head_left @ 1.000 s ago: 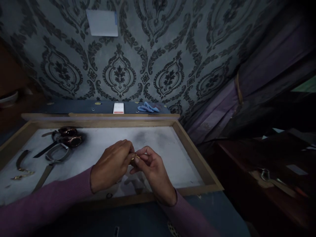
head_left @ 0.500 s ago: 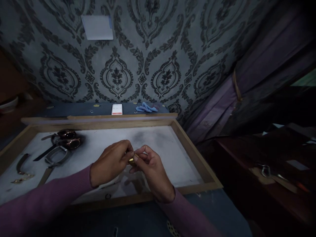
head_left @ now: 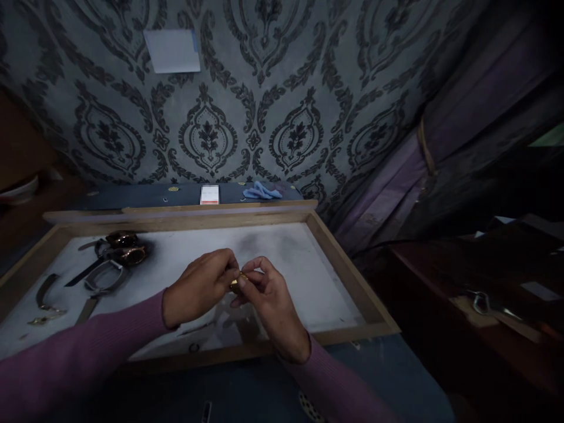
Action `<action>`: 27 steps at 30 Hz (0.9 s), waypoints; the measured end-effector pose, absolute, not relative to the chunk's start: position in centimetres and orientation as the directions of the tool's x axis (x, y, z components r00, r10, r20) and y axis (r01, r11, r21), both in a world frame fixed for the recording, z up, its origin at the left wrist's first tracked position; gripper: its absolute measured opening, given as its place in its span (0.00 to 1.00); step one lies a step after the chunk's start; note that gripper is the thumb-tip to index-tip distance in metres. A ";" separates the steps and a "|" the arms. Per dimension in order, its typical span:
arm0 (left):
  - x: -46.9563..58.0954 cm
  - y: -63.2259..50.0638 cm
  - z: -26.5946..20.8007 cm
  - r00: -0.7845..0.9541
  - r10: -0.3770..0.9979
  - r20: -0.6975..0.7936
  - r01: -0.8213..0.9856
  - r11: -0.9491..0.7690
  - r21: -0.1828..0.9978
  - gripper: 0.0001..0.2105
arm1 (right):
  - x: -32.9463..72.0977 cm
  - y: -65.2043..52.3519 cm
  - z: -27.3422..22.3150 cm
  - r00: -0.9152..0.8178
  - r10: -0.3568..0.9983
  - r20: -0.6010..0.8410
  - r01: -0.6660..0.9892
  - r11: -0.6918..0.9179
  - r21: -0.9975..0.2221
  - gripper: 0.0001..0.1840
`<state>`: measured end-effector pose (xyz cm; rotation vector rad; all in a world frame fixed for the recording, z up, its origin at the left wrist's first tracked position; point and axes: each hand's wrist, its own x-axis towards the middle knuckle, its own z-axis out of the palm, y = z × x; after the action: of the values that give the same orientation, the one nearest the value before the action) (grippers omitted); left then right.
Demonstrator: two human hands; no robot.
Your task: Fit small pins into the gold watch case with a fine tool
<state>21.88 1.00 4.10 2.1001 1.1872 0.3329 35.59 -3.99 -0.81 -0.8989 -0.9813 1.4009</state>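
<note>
Gold piece [head_left: 234, 286], small: pinched in the fingers of our left hand [head_left: 198, 286] and right hand [head_left: 274, 302], above the tray [head_left: 346, 271]. We judge it light, stiff, slippery; hold by opposite edges.

Dim, cool light, near-black right side, edges stretched
</note>
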 end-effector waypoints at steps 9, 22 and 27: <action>22.1 2.0 4.4 0.591 0.797 -0.128 0.608 -0.335 0.720 0.06 | 35.7 -3.8 -0.7 -0.090 0.992 -0.094 -0.512 -0.127 -0.850 0.15; 21.4 2.6 4.4 0.616 0.772 -0.157 0.453 -0.184 0.872 0.09 | 36.0 -3.6 -0.8 -0.065 0.982 -0.177 -0.528 -0.184 -0.829 0.15; 21.0 2.5 3.8 0.599 0.791 -0.125 0.469 -0.220 0.855 0.07 | 35.8 -3.5 -0.9 -0.046 0.986 -0.159 -0.499 -0.161 -0.852 0.15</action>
<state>21.05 2.46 3.80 1.8688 1.0148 0.4219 35.79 -3.49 -0.89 -0.9212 -0.7300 1.5338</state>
